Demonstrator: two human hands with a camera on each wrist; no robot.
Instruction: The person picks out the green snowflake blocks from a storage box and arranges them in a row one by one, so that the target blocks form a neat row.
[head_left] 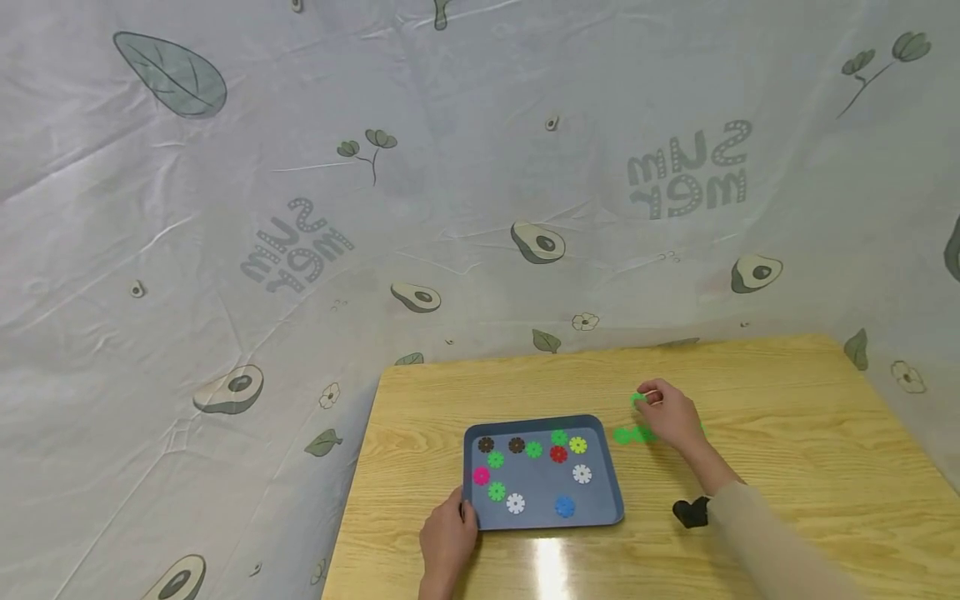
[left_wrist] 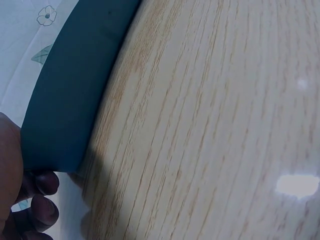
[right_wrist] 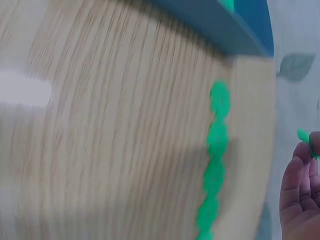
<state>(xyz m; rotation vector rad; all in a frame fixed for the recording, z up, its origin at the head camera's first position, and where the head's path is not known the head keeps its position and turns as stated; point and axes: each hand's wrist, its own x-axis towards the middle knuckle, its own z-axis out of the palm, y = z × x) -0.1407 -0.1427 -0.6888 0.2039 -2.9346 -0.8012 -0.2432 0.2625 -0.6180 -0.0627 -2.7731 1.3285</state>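
My left hand (head_left: 450, 532) holds the near left corner of a dark blue-grey tray (head_left: 536, 477). In the left wrist view its fingertips (left_wrist: 46, 210) curl by the end of the tray wall (left_wrist: 70, 95). Right of the tray, my right hand (head_left: 673, 418) pinches a green notched plastic disc (head_left: 638, 399) between thumb and fingers, above the table. Below that hand lies a row of green discs (right_wrist: 215, 175), joined or overlapping in a line; in the head view the hand and forearm hide part of it.
Inside the tray lie several loose notched discs, among them a red disc (head_left: 558, 454), a blue disc (head_left: 565, 507) and a white disc (head_left: 582, 474). A black object (head_left: 691, 512) shows beside the right sleeve. Printed cloth (head_left: 480, 275) hangs behind the wooden table (head_left: 817, 450).
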